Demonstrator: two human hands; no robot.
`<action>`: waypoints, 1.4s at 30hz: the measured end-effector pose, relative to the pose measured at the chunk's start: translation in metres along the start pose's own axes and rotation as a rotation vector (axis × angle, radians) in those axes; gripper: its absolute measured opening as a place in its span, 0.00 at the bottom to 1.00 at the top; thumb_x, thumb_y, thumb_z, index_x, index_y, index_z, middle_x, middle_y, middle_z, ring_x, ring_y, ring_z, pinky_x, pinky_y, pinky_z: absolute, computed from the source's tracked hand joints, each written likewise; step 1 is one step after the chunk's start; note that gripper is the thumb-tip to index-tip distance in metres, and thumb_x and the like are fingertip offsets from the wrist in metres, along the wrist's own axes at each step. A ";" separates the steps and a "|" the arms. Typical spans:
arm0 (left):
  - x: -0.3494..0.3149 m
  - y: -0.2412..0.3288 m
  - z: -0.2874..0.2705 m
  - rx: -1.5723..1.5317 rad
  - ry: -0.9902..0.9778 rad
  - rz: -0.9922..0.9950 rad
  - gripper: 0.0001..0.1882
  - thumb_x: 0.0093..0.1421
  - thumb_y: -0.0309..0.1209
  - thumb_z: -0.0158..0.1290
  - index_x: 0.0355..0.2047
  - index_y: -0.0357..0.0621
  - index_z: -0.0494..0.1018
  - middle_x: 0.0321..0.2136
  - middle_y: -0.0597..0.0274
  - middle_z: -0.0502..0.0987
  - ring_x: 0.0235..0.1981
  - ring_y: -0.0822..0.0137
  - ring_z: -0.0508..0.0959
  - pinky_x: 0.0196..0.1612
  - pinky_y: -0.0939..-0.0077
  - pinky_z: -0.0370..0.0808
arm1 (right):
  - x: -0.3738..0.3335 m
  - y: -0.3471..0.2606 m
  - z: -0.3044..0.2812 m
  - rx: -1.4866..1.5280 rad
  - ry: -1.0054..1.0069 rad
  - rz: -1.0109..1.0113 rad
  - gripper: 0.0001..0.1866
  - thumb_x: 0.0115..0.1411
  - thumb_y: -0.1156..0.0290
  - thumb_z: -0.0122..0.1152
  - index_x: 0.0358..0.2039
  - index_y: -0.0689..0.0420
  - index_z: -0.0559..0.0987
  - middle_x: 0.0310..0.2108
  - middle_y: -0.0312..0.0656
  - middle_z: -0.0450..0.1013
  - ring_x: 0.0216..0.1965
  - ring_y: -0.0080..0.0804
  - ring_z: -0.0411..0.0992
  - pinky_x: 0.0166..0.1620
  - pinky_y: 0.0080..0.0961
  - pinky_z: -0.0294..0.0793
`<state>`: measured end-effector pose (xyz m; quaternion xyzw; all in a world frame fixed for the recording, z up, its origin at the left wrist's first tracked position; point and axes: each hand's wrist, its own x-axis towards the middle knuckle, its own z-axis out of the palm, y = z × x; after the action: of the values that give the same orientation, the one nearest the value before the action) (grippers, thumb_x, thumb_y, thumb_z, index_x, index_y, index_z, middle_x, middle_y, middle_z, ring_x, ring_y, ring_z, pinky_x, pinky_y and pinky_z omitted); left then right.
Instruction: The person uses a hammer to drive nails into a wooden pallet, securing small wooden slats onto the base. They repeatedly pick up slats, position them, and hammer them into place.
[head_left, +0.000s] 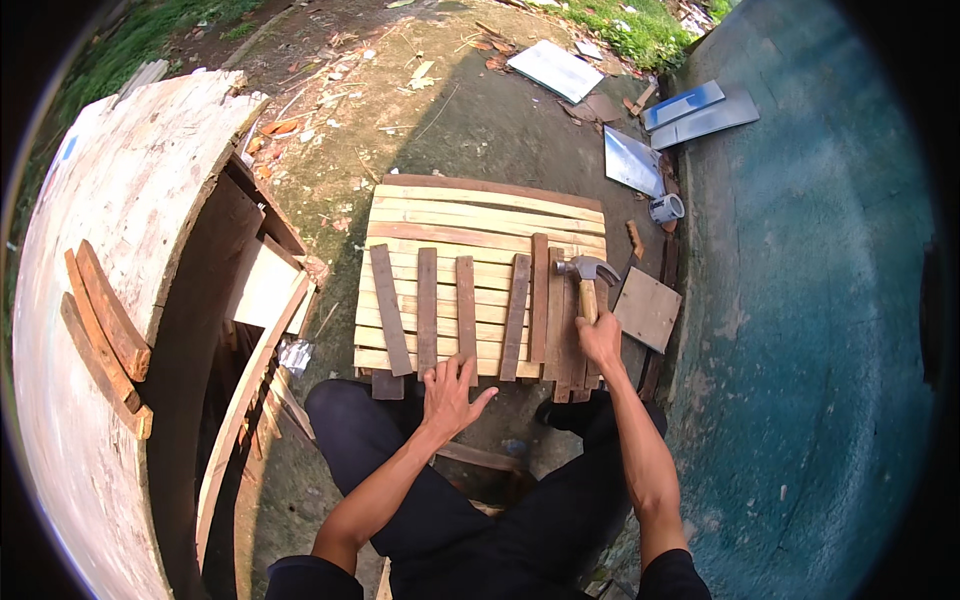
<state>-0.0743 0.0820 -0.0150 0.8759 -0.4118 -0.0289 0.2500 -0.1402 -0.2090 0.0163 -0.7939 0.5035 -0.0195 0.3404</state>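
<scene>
A platform of pale wooden slats [445, 297] lies before my knees. Several dark wooden strips [466, 305] rest across it, spaced apart, with more bunched at its right end. My right hand [601, 340] grips a claw hammer [588, 298] by its wooden handle. The metal head points away from me, over the right-hand strips. At the near edge, my left hand [452, 398] has its fingertips by the lower ends of two dark strips, thumb stretched out to the right. Whether those fingers press on the wood, I cannot tell.
A weathered board bench [190, 170] stands at left, with several loose brown strips [110, 320] on top. On the right runs a blue-green wall [800, 300]. Flat panels [632, 160], a paint can [666, 208] and a square board [647, 308] lie beside it.
</scene>
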 end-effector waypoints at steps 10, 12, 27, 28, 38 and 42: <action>0.008 0.004 0.005 -0.091 -0.054 -0.123 0.26 0.58 0.45 0.56 0.50 0.40 0.68 0.45 0.49 0.67 0.45 0.52 0.70 0.43 0.61 0.65 | 0.100 -0.085 -0.026 -0.251 -0.197 -0.400 0.20 0.48 0.68 0.60 0.37 0.71 0.77 0.29 0.62 0.75 0.35 0.52 0.76 0.40 0.39 0.73; 0.021 0.007 0.006 -0.036 0.029 -0.164 0.27 0.57 0.44 0.57 0.50 0.37 0.67 0.44 0.47 0.68 0.43 0.50 0.71 0.40 0.61 0.65 | 0.104 -0.097 -0.021 -0.273 -0.240 -0.468 0.19 0.47 0.68 0.60 0.37 0.71 0.77 0.28 0.62 0.74 0.34 0.53 0.76 0.39 0.39 0.72; 0.071 0.009 0.002 -0.148 -0.172 -0.516 0.26 0.56 0.37 0.54 0.50 0.31 0.64 0.43 0.37 0.72 0.41 0.38 0.75 0.44 0.49 0.72 | 0.183 -0.122 0.027 -0.879 -0.074 -0.779 0.18 0.60 0.75 0.47 0.48 0.46 0.79 0.51 0.37 0.71 0.57 0.34 0.64 0.56 0.38 0.61; 0.072 0.008 0.000 -0.160 -0.165 -0.512 0.26 0.56 0.37 0.54 0.50 0.31 0.65 0.43 0.37 0.72 0.42 0.38 0.75 0.45 0.50 0.72 | 0.180 -0.116 0.027 -0.780 -0.021 -0.786 0.18 0.60 0.75 0.47 0.48 0.46 0.78 0.50 0.39 0.72 0.56 0.34 0.65 0.56 0.39 0.61; 0.056 -0.013 -0.007 -1.496 -0.211 -0.743 0.19 0.63 0.38 0.36 0.45 0.37 0.68 0.29 0.61 0.72 0.28 0.69 0.72 0.34 0.74 0.71 | -0.017 -0.015 0.020 0.024 -0.044 -0.536 0.07 0.57 0.75 0.54 0.35 0.64 0.73 0.33 0.58 0.72 0.36 0.59 0.72 0.40 0.47 0.71; 0.032 -0.004 -0.021 -1.581 -0.220 -0.897 0.22 0.63 0.39 0.33 0.50 0.37 0.63 0.30 0.59 0.70 0.25 0.68 0.73 0.28 0.72 0.73 | -0.087 0.009 0.033 -0.179 0.024 -0.246 0.21 0.55 0.69 0.62 0.44 0.65 0.66 0.43 0.60 0.66 0.46 0.61 0.68 0.42 0.51 0.72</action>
<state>-0.0443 0.0694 0.0066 0.5199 0.0851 -0.4801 0.7015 -0.1774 -0.1236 0.0133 -0.8764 0.4064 -0.0256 0.2570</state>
